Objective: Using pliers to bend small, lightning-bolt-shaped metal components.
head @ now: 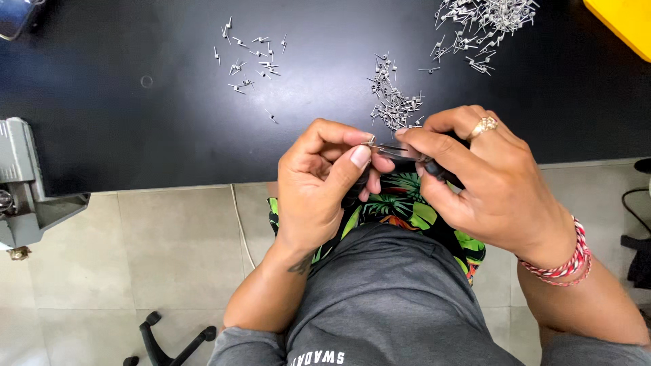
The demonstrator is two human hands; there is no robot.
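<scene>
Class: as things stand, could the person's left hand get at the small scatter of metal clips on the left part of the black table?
Probably yes. The clips lie loose on the open table, nothing between them and the left hand. But that hand pinches a small metal piece against the tool in the right hand.

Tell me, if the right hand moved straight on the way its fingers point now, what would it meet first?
Probably the left hand: the right hand points its fingers leftward along the thin metal tool, whose tip already sits at the left thumb. Depth is hard to judge.
</scene>
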